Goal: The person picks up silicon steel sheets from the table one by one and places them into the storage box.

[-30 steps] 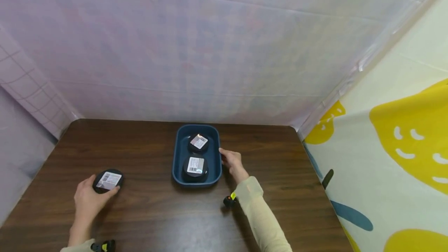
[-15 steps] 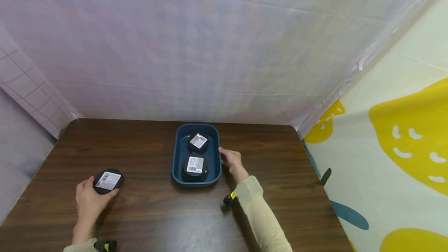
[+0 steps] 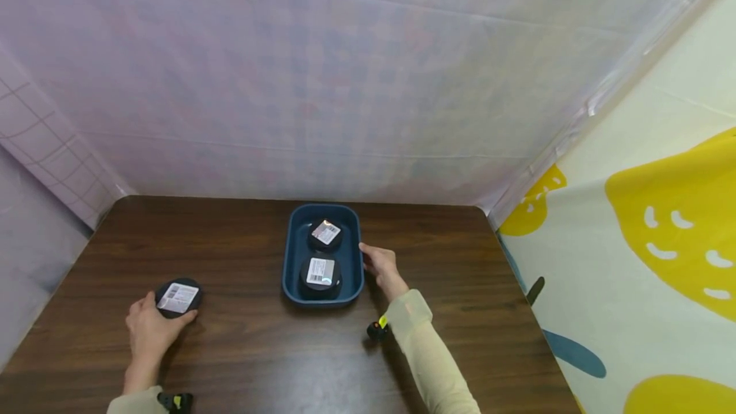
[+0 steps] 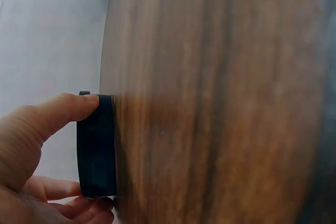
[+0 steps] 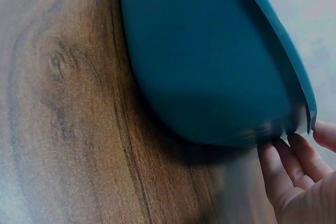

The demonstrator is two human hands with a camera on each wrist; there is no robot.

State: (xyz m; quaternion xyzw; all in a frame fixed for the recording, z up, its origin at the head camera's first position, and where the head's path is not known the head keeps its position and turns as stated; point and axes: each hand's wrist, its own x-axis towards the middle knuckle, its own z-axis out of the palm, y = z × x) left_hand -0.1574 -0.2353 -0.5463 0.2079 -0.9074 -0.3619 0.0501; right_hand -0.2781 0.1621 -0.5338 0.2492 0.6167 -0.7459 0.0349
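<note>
On the left of the table, in the head view, my left hand (image 3: 151,331) grips a flat round black container (image 3: 179,298) with a white barcode label on top. The left wrist view shows its dark side wall (image 4: 96,148) between thumb and fingers, with its base at the table. A blue rectangular tray (image 3: 293,241) stands at the back middle. Inside it sit two similar round black containers, one behind (image 3: 325,235) and one in front (image 3: 320,276). My right hand (image 3: 382,267) holds the tray's right side, thumb at the rim and fingertips against the outer wall (image 5: 210,66).
The brown wooden table (image 3: 247,356) ends at a pale cloth wall (image 3: 305,114) behind the tray. A lemon-print cloth (image 3: 650,273) hangs along the right edge. Wrist-camera straps show at both cuffs, and a small black piece (image 3: 376,331) is by the right one.
My left hand has shifted slightly to the right around the black container, which has hardly moved. The right hand and the tray have stayed where they were.
</note>
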